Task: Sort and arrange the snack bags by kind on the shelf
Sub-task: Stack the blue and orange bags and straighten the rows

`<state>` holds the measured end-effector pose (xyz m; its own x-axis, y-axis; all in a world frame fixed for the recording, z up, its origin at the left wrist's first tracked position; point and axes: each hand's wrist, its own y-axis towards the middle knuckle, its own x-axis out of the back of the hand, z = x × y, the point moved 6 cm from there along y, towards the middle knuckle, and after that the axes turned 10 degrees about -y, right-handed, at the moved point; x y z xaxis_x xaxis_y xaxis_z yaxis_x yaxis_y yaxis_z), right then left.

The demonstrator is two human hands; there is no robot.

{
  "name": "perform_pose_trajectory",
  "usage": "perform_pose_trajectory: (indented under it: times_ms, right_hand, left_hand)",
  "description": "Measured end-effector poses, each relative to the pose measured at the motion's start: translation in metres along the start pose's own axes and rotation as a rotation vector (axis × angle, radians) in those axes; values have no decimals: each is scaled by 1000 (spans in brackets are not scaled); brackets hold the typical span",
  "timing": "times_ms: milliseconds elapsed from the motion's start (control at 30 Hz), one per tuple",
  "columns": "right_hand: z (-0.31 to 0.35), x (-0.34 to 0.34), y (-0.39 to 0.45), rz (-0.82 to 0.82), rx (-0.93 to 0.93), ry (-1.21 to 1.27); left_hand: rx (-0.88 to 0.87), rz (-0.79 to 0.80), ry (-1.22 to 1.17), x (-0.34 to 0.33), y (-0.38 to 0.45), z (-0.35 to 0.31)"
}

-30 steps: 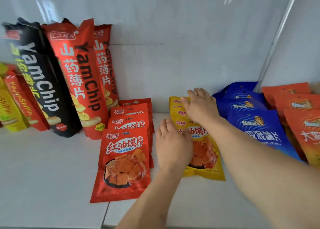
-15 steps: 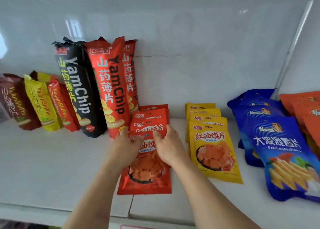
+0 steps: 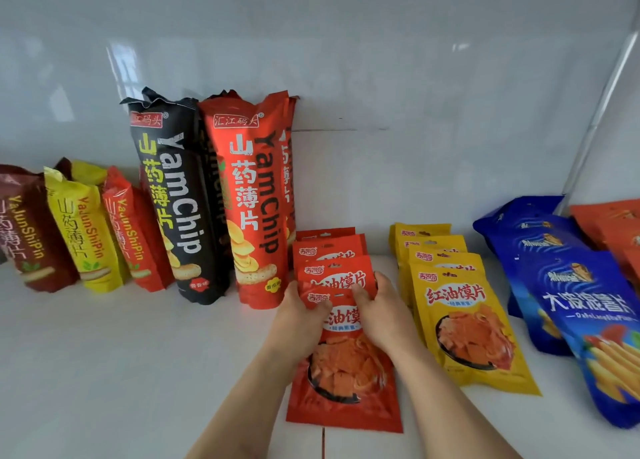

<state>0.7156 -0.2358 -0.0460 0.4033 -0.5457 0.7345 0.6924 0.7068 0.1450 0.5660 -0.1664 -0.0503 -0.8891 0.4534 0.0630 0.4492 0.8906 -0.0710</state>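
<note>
White shelf (image 3: 104,372), lower centre of frame: left hand (image 3: 300,320) and right hand (image 3: 382,314), fingers grasping the red snack bags (image 3: 343,382); yellow bags (image 3: 474,330) just right.

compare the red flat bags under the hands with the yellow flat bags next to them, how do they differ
The red flat bags are red; the yellow flat bags are yellow. The red row has the left hand and right hand on its front bags; nothing touches the yellow row. The red row lies beside the tall red YamChip bag, the yellow row nearer the blue bags. Both lie flat in overlapping rows with the same label layout.
</note>
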Motion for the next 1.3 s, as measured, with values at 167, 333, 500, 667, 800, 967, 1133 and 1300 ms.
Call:
perform_pose_trajectory:
  times_ms: [167, 333, 500, 667, 800, 967, 1133, 1300]
  right_hand:
    - [-1, 5, 2, 34, -10, 45]
    - [-2, -1, 6, 30, 29, 67]
    - [-7, -7, 13, 18, 38, 69]
    - [-7, -11, 16, 11, 47, 64]
    - [-9, -11, 18, 8, 35, 75]
    - [-13, -9, 22, -23, 22, 80]
    - [-12, -5, 21, -57, 21, 57]
    - [5, 16, 12, -109, 71, -76]
  left_hand:
    - [22, 25, -48, 0, 14, -5]
    - [55, 12, -44, -1, 33, -12]
    - [81, -5, -67, -5, 51, -13]
    - [128, -9, -107, -7, 65, -17]
    - [182, 38, -123, -13, 69, -20]
    - [188, 95, -152, -20, 71, -22]
    - [181, 73, -200, -16, 58, -26]
    - [31, 15, 30, -6, 13, -23]
